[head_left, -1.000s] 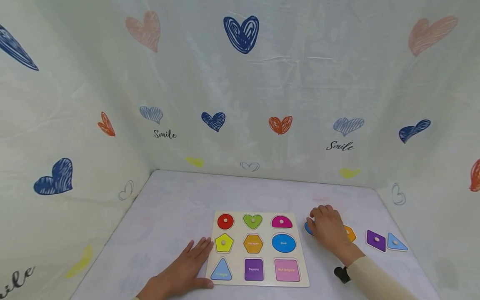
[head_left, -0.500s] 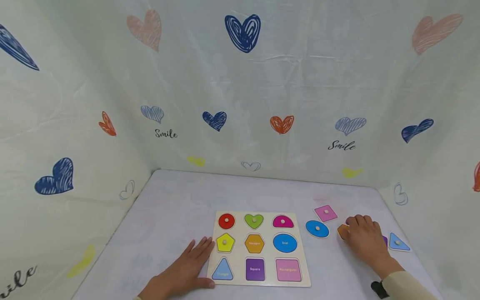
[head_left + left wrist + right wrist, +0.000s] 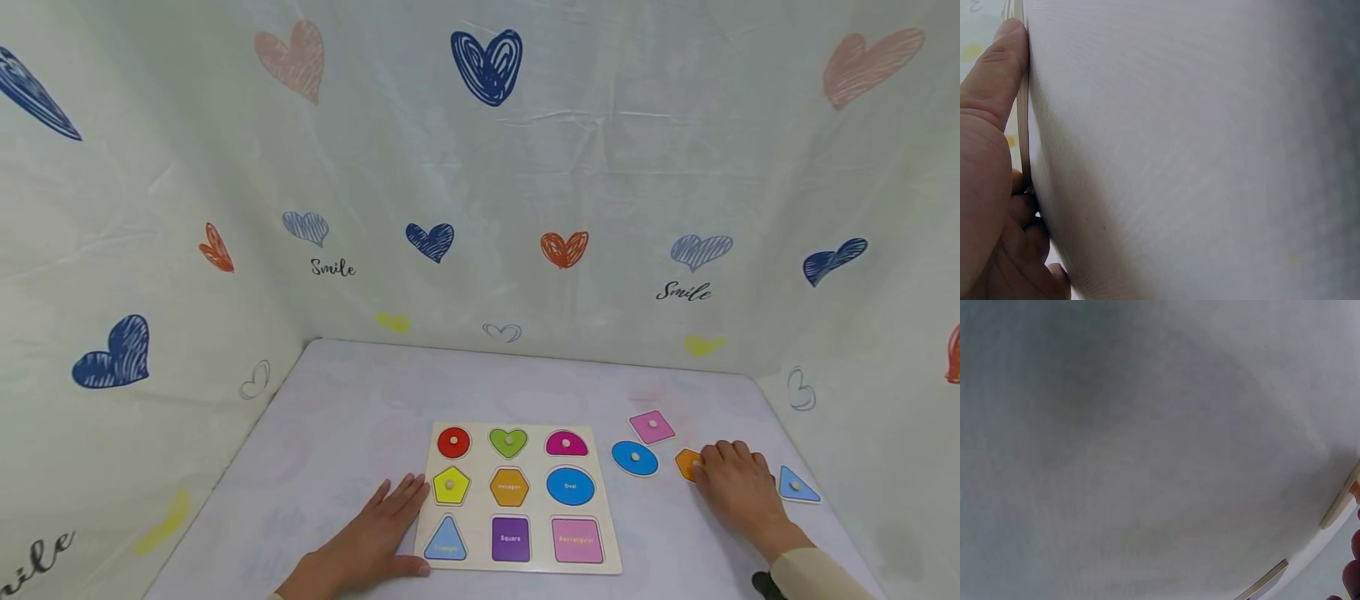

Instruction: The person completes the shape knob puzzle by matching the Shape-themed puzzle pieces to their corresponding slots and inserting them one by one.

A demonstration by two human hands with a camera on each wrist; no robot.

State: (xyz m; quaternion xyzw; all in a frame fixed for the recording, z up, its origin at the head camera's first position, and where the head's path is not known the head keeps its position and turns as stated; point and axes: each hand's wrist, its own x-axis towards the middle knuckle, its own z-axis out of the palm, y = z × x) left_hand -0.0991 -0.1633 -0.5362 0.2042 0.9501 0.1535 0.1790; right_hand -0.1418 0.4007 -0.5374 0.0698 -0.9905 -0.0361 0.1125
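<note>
A pale shape-puzzle board [image 3: 472, 458] lies on the table. Red circle, green heart, magenta half-circle and yellow pentagon pieces sit in it; the other recesses show printed shapes. My left hand [image 3: 382, 533] rests at the board's left edge, fingers extended, thumb by the lower corner; the left wrist view shows its thumb [image 3: 997, 75] along the board's edge. My right hand [image 3: 738, 492] is low over the table beside an orange hexagon piece [image 3: 687, 463], partly covering it. The purple square piece seen earlier is hidden beneath that hand. Whether the fingertips pinch anything is hidden.
A blue oval piece [image 3: 634, 458] and a pink rectangle piece [image 3: 651, 427] lie between the board and my right hand. A light-blue triangle piece [image 3: 798, 486] lies to its right. Heart-printed fabric [image 3: 480, 183] surrounds the white table [image 3: 360, 392].
My right hand has moved right from over the blue oval and pink rectangle, past the hexagon, and slightly nearer. Both uncovered pieces still lie on the table. My left hand has stayed put.
</note>
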